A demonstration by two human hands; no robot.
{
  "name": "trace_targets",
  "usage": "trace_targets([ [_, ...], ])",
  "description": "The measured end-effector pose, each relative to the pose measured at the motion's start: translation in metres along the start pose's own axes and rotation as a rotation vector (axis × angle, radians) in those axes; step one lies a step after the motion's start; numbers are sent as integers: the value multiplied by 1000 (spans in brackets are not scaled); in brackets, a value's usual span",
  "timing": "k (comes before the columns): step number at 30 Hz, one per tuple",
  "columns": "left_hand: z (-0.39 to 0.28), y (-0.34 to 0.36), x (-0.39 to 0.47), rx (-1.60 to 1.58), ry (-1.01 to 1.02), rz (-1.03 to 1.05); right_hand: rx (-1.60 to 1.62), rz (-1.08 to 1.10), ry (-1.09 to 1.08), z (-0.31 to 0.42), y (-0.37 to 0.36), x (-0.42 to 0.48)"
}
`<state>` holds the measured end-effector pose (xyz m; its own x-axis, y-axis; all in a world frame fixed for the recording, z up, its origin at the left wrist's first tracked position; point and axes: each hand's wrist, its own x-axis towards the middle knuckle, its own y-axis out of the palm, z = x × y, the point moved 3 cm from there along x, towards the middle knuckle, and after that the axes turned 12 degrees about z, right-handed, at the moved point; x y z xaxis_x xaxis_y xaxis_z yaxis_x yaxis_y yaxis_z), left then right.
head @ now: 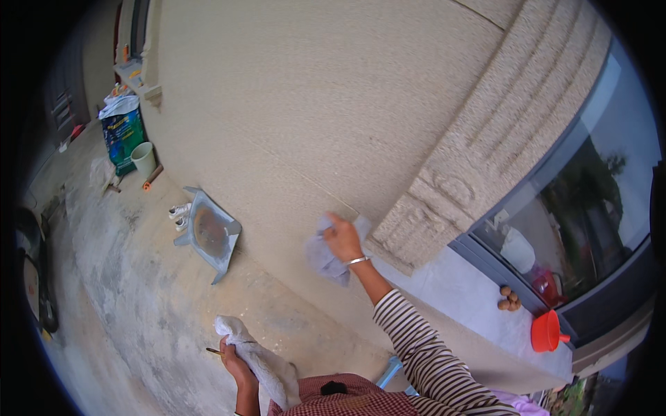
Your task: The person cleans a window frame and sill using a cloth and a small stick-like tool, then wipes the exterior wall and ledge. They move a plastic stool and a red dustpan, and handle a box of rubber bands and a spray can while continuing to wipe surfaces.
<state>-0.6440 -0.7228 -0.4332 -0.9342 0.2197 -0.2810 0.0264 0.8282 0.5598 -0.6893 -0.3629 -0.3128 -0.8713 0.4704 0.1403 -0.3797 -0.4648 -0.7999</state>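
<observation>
My right hand [343,239], with a silver bangle at the wrist, grips a crumpled grey-lavender cloth [327,257] at the beige textured wall [291,104]. The cloth is slightly blurred. It is beside the lower end of a carved stone window surround [442,203]. Low at my left side, my left hand [237,366] is closed around a pale grey towel [265,366] that hangs against my checked apron [343,395]. A thin brown stick-like handle [214,351] pokes out of the same hand; its other end is hidden.
On the white windowsill [447,291] are a red dipper [545,333] and several round brown objects [509,299]. An upturned grey plastic stool [210,229], white shoes [180,212], a pale bucket [143,158] and a green-blue sack [123,135] line the wall's foot on the concrete floor [156,291].
</observation>
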Motion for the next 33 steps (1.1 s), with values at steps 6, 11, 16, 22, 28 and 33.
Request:
trace_targets([
  [6, 5, 27, -13, 63, -21, 100, 189, 65, -212, 30, -16, -109],
  [11, -13, 65, -40, 112, -73, 252, -65, -144, -109, -24, -88, -176],
  [16, -26, 120, -76, 126, -58, 640, -93, -179, 70, -81, -121, -234],
  [22, -67, 231, -147, 156, 154, 1066, 267, -111, 255, -106, -153, -333],
  [28, -75, 382, -200, 384, 782, 1267, 426, -516, 204, -137, -229, -444],
  [33, 8, 485, -242, 640, 1178, 1421, 19, -882, 389, -201, -310, -528],
])
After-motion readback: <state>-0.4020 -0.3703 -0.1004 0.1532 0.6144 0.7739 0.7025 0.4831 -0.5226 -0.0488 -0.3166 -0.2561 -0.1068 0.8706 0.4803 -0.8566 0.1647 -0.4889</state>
